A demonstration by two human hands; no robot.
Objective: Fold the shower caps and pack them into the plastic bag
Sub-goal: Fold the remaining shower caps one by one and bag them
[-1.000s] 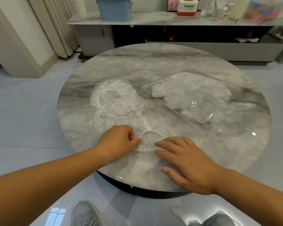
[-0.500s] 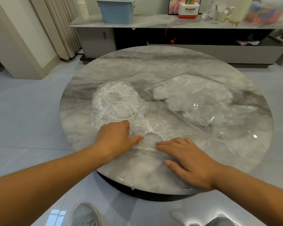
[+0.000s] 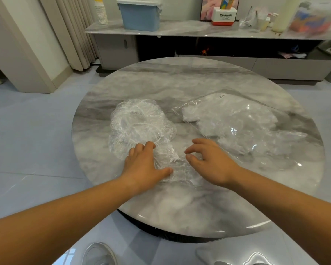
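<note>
Your round grey-and-white marble table (image 3: 180, 83) fills most of the view, and everything for the job lies on its middle and right.

On the right half lies the large clear plastic bag (image 3: 287, 119), flat on the marble. Its long axis runs from a far-left corner down toward the near right. Inside it you can see a bunched mass of white packed shower caps (image 3: 227, 123), which fills most of the bag.

Just left of the bag, and apart from it, sits the loose heap of crumpled clear shower caps (image 3: 141, 123). Its long axis is diagonal. The wide, puffed end points away from you and to the left. The narrow, flattened end points toward you and to the right, and runs under and between your hands.

Your left hand (image 3: 144, 167) lies on top of that narrow end and presses it to the table. The fingers are laid over the film and the thumb (image 3: 165, 171) is spread out to the right along it. It is not closed round anything.

Your right hand (image 3: 212, 163) is just beside the near tip of the heap, between it and the bag. Its fingers (image 3: 196, 142) are loosely curled and apart, and you can see nothing held between them.

Behind the table, a blue plastic storage box (image 3: 140, 18) stands on the long marble-topped sideboard (image 3: 189, 30).
</note>
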